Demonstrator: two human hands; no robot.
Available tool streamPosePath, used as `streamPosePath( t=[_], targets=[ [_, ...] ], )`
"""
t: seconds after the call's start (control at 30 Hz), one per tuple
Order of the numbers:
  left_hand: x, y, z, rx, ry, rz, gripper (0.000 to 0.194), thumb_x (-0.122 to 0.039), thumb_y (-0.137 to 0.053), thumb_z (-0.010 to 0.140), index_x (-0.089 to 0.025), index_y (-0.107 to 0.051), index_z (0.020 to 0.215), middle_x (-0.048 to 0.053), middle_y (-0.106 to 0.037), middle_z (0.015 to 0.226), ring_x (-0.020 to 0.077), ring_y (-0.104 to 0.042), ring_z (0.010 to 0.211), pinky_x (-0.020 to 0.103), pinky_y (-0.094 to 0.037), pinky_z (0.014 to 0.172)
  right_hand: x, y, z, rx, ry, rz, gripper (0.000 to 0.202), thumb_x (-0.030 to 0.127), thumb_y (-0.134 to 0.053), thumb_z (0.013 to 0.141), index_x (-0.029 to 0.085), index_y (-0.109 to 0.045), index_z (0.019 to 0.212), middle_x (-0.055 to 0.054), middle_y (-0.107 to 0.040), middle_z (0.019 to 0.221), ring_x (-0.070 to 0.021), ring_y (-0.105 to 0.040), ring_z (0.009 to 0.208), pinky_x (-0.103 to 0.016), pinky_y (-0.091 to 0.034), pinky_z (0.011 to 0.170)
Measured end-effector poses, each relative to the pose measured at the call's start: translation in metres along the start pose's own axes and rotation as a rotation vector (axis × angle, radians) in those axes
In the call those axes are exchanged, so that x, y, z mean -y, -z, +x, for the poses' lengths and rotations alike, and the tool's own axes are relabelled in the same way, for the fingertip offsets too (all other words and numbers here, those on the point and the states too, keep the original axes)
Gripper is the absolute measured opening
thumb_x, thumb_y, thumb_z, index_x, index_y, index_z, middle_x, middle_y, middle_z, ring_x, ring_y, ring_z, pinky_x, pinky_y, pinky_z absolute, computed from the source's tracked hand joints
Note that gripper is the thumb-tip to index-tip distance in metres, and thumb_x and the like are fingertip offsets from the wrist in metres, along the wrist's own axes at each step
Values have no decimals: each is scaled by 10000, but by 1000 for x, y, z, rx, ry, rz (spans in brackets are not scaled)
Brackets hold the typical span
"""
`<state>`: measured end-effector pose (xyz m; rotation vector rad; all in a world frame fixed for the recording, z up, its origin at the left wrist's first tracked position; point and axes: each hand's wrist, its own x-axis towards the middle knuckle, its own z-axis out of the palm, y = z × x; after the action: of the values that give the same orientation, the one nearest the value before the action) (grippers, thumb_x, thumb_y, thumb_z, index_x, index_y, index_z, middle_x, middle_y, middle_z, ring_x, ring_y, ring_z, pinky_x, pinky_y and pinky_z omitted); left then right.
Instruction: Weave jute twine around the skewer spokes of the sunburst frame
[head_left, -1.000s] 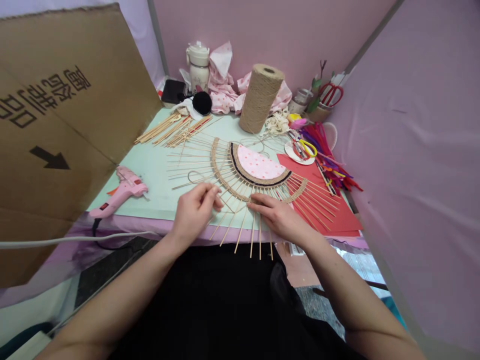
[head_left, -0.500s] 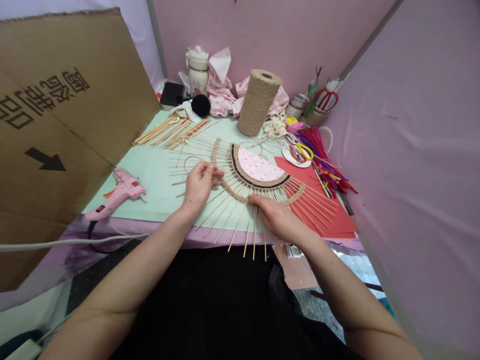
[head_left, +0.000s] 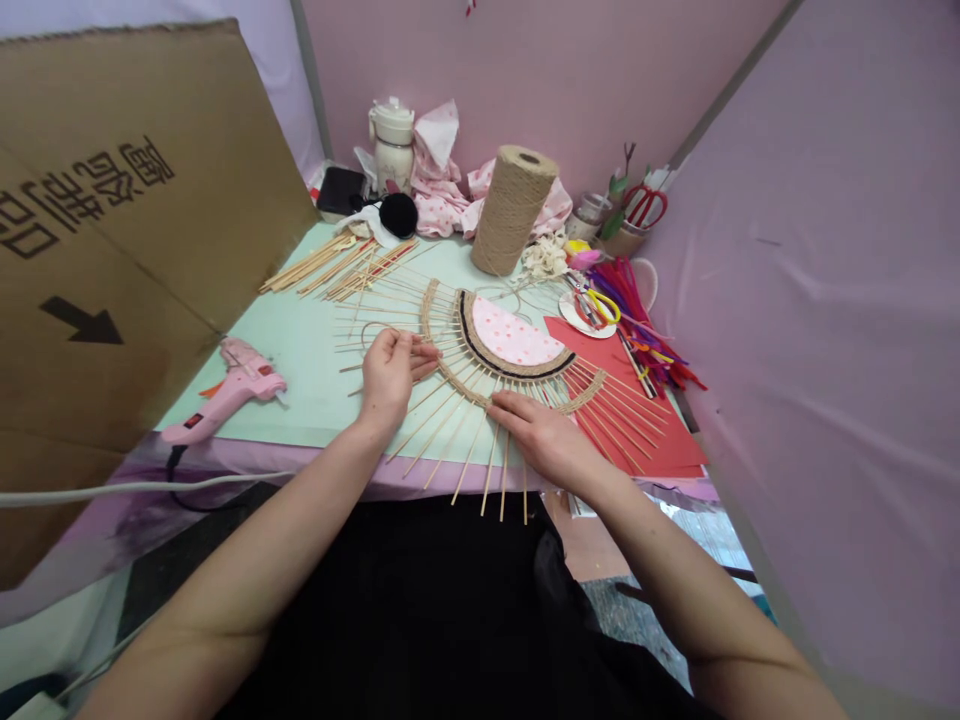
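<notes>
A half-round woven piece lies on the table: a dotted pink fabric centre (head_left: 514, 330), a twine and black yarn border around it, and thin sticks (head_left: 469, 460) fanning outward. A second band of twine (head_left: 465, 385) runs through the sticks farther out. My left hand (head_left: 391, 375) is at the left part of this outer band, thumb and forefinger pinched on the twine, with a loop of twine (head_left: 367, 332) showing beside it. My right hand (head_left: 536, 430) is closed at the band's lower middle, fingertips on the twine and sticks, its thumb hidden.
A pink glue gun (head_left: 232, 390) lies left, beside a large cardboard box (head_left: 150, 250). Behind are loose sticks (head_left: 315, 262), a black yarn ball (head_left: 398, 214), a bottle (head_left: 392, 145) and a tall twine spool (head_left: 514, 212). Scissors (head_left: 600, 305), pipe cleaners (head_left: 622, 290) and red paper (head_left: 682, 440) are right.
The view has shifted slightly. My left hand has moved a little, its fingers still at the twine. My right hand stays on the band, with its fingers somewhat flatter.
</notes>
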<state>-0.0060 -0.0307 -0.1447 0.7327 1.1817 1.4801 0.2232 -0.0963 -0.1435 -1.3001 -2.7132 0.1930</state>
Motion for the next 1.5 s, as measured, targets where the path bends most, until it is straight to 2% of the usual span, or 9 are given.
streamPosePath(
  t=[0.23,0.37,0.57,0.67,0.83,0.93,1.1,1.3,1.5],
  targets=[
    [0,0,0,10,-8,-18,141,-300,-504,916,-184,-509,835,14,-690,677,150,-712,670,322,-599,724,18,21,11,73,-62,-132,469,151,-382,1001,258,-442,1454,-93,-588,1344,-222,-559,1196,-332,-507,894],
    [3,0,0,22,-16,-6,150,-311,-499,917,-183,-510,838,13,-692,687,144,-712,692,330,-597,758,28,20,18,115,-55,-262,432,211,-422,1005,239,-460,1435,-108,-613,1210,-249,-538,1130,-330,-492,808],
    [-5,5,-4,77,-69,69,197,-366,-559,882,-186,-525,808,15,-689,715,143,-701,740,317,-571,800,27,13,19,102,-56,-270,432,198,-425,1001,234,-459,1430,-113,-593,1172,-252,-515,1103,-338,-471,801],
    [-19,16,-11,129,-157,246,213,-382,-573,864,-183,-568,786,16,-683,707,147,-676,731,298,-547,785,26,12,18,75,-60,-252,434,181,-415,998,248,-462,1425,-104,-591,1169,-246,-515,1082,-334,-463,808],
    [-36,43,-36,193,-260,571,218,-360,-613,816,-180,-623,693,13,-655,727,147,-611,735,266,-488,729,28,13,18,73,-79,-235,434,152,-415,984,237,-497,1401,-110,-582,1195,-244,-517,1085,-332,-461,817],
    [-35,59,-54,234,-340,673,187,-349,-640,804,-187,-655,711,21,-658,792,153,-597,775,263,-469,708,28,13,18,75,-88,-230,443,155,-416,981,250,-490,1407,-108,-579,1203,-248,-516,1098,-334,-465,802],
    [-23,76,-71,323,-409,722,180,-314,-605,867,-191,-667,751,32,-670,849,157,-601,851,277,-461,784,27,11,18,76,-91,-217,449,164,-422,979,258,-489,1413,-111,-580,1197,-254,-519,1108,-345,-473,821],
    [-15,79,-70,265,-387,695,172,-334,-618,869,-193,-713,847,38,-713,899,168,-630,869,293,-477,816,28,14,18,100,-115,-171,495,119,-396,963,233,-460,1440,-118,-576,1252,-260,-532,1126,-368,-490,867],
    [-14,78,-66,179,-354,659,198,-376,-644,837,-199,-729,816,43,-734,895,186,-652,868,296,-498,800,24,17,15,82,-133,-35,560,75,-331,946,178,-357,1496,-139,-537,1363,-240,-503,1221,-400,-466,977]
  ],
)
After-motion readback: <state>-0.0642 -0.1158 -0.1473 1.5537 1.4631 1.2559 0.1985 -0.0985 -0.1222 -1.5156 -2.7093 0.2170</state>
